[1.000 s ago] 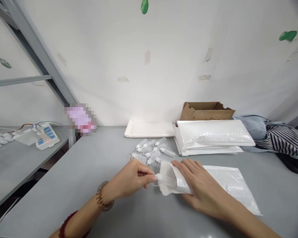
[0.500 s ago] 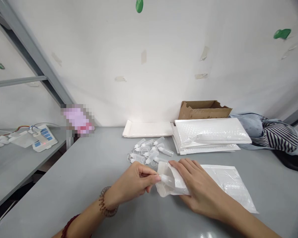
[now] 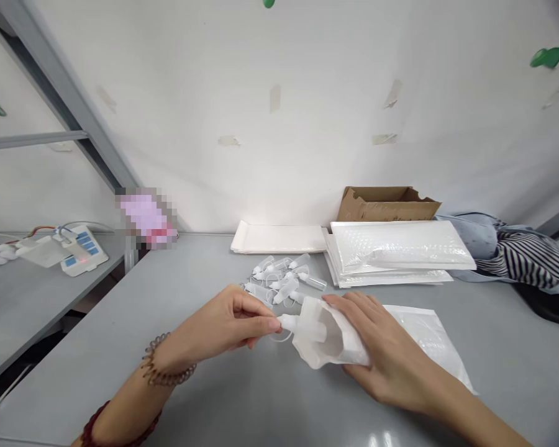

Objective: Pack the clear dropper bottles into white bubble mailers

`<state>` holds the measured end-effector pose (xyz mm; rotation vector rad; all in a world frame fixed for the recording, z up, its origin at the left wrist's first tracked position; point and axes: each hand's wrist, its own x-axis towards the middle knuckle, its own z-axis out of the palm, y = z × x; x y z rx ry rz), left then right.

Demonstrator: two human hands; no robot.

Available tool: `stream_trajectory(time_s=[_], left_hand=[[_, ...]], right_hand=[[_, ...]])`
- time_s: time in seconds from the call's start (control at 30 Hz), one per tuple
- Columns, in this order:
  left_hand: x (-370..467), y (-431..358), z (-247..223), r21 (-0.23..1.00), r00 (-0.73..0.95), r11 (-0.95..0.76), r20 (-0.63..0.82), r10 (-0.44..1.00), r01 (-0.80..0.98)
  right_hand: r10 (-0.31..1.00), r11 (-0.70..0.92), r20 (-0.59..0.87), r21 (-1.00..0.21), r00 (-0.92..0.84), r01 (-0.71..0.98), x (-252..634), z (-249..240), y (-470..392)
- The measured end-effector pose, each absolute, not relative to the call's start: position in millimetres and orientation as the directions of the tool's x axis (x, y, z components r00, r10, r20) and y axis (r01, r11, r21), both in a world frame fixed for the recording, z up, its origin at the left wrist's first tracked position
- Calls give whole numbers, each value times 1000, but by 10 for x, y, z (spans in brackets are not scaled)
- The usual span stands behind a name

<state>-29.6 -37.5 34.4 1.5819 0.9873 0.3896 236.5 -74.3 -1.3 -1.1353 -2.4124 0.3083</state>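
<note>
My left hand [image 3: 223, 326] pinches the capped tip of a small translucent squeeze bottle [image 3: 289, 322] between thumb and fingers. The bottle's body lies in the mouth of a white bubble mailer [image 3: 333, 335], and a thin loop hangs below its cap. Wrapped round that mailer, my right hand [image 3: 375, 347] keeps its mouth gaping towards the left. Just beyond, a loose pile of similar squeeze bottles [image 3: 286, 290] rests on the grey table [image 3: 186, 273]. Another bubble mailer [image 3: 440, 341] lies flat, partly behind my right forearm.
At the back are a stack of bubble mailers [image 3: 400, 245], flat white packets [image 3: 279, 239] and a brown cardboard box [image 3: 386, 205]. Striped and blue cloth [image 3: 522, 251] lies at the right. A white device with blue buttons [image 3: 84, 248] sits on the left table.
My left hand has moved left, drawing the bottle's capped end out past the mailer's mouth. The mailer's opening gapes wider. The view has shifted slightly.
</note>
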Motion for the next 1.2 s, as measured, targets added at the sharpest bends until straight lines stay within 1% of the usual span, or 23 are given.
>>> stream_trajectory(time_s=[0.1,0.23,0.33,0.47,0.53,0.63,0.67,0.83,0.9,0.97,1.03,1.1,1.13,1.2], left_hand=[[-422,-362,409,956,572,50,-214,792,288],[-565,-295,450,977,456,116,-186,870,178],[-569,-255,418,971,400,100,-183,898,218],[-501,-259,361,950,446,43,-185,876,309],[-473,-271,353,946,464,36,-190,865,321],[-455,-279,361,949,483,29,-186,856,314],[-455,-280,366,951,488,30,-185,853,308],[-500,-315,392,976,528,24,-139,838,218],[-512,-350,408,985,566,16,-113,817,174],[-495,-389,429,988,610,-5,-92,787,155],[-446,-427,449,982,638,-36,-93,764,187],[-384,-458,464,966,640,-58,-122,758,253],[-358,-469,469,957,638,-63,-139,757,284],[-336,-484,476,942,629,-75,-158,761,327]], right_hand=[[749,663,390,-445,-536,602,2439,51,-763],[681,731,570,-497,-460,467,2505,101,-798],[640,766,676,-524,-366,372,2472,111,-830],[609,781,751,-513,-255,356,2470,128,-845],[604,784,757,-504,-252,363,2558,148,-829],[639,768,644,-511,-421,386,2730,183,-809],[643,765,632,-510,-433,393,2766,190,-813],[671,731,674,-533,-308,426,2684,132,-883],[706,693,645,-542,-293,475,2605,80,-881],[704,697,640,-538,-309,474,2540,36,-848],[641,762,670,-493,-375,420,2491,9,-801],[559,827,683,-415,-470,379,2453,-7,-758],[535,843,669,-376,-516,386,2437,-14,-740],[533,842,613,-313,-584,439,2411,-32,-713]])
